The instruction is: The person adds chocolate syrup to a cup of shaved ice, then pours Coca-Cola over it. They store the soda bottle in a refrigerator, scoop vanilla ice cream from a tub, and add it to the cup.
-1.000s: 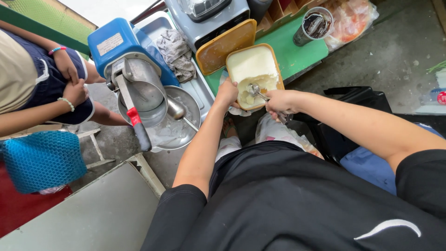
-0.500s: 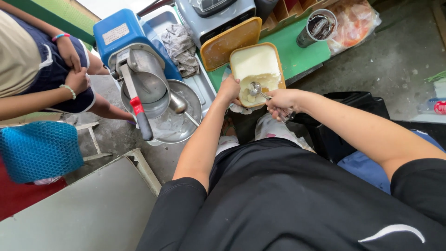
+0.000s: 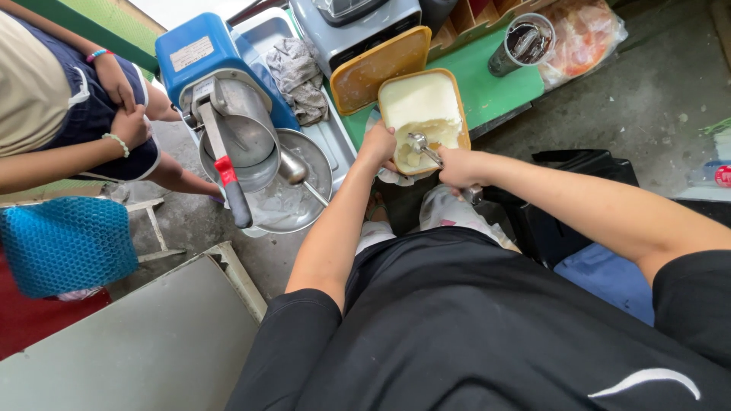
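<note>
My left hand [image 3: 377, 144] grips the near left edge of a rectangular tub of pale yellow ice cream [image 3: 421, 103]. My right hand [image 3: 459, 167] is closed on the handle of a metal scoop [image 3: 421, 143], whose head digs into the ice cream at the tub's near end. The tub's orange-rimmed lid [image 3: 379, 70] lies just left of it on a green surface [image 3: 476, 87].
A blue ice shaver [image 3: 221, 91] with a red-tipped lever stands over a metal bowl [image 3: 293, 194] holding a ladle. A grey cloth [image 3: 298, 76] lies behind. A seated person [image 3: 68, 114] is at left, a metal cup [image 3: 518, 46] and a plastic bag [image 3: 582, 30] at the back right.
The view has shifted slightly. Both hands stay on the tub and scoop, and the scoop works in the same spot of ice cream.
</note>
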